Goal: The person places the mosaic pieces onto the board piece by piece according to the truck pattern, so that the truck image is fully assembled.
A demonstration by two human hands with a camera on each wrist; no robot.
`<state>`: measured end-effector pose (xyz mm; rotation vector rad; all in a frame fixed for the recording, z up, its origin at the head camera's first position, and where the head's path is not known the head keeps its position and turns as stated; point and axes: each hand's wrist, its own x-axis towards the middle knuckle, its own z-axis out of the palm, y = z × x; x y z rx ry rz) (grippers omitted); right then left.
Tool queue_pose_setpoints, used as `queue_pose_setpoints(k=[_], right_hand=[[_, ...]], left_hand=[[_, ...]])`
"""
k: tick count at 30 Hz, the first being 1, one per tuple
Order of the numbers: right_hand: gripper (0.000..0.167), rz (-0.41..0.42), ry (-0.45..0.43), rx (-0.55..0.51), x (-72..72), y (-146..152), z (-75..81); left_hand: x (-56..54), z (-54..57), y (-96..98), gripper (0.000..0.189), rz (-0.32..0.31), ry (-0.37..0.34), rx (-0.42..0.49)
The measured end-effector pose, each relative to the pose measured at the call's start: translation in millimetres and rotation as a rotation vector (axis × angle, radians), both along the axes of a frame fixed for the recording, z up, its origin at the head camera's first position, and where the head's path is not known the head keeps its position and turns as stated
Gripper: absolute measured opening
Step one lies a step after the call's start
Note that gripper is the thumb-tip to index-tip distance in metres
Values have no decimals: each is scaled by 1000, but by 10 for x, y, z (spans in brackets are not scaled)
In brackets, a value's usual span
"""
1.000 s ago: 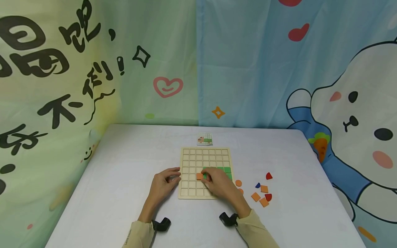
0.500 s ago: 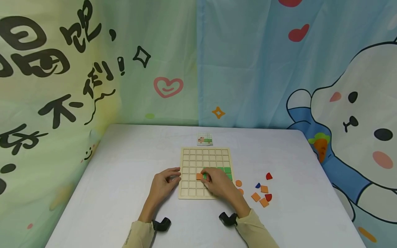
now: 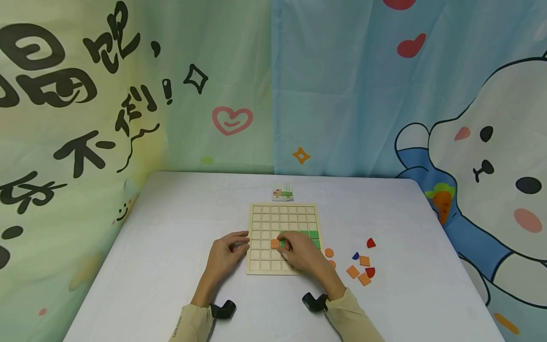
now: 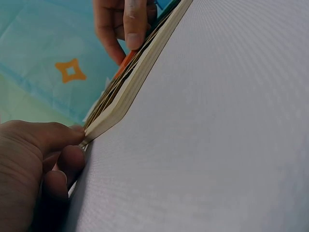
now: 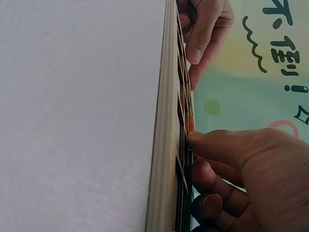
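Observation:
A pale wooden grid board lies on the table. At its left edge my left hand holds the rim between thumb and fingers, as the left wrist view also shows. Over the board's middle, my right hand pinches a small orange square tile at its right side with thumb and index finger; the tile sits in a grid cell. Green square tiles fill cells to its right, partly hidden beneath the right hand. In the right wrist view the thumb touches the orange tile's edge.
A small pattern card lies behind the board. To the right are orange discs, loose orange squares, red pieces and a dark blue piece. A printed curtain hangs behind the white table.

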<state>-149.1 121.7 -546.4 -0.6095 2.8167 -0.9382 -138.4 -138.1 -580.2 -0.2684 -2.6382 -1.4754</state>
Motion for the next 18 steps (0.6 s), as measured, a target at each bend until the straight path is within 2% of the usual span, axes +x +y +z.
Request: queue_pose_setpoints(k=[10, 15, 18], right_hand=[[30, 10, -20, -12, 16, 23, 31], [30, 7, -47, -62, 60, 147, 101], [29, -9, -17, -54, 96, 264, 133]], left_hand=[[9, -5, 9, 14, 7, 5, -2], [6, -3, 15, 14, 10, 0, -5], [4, 7, 17, 14, 8, -2, -5]])
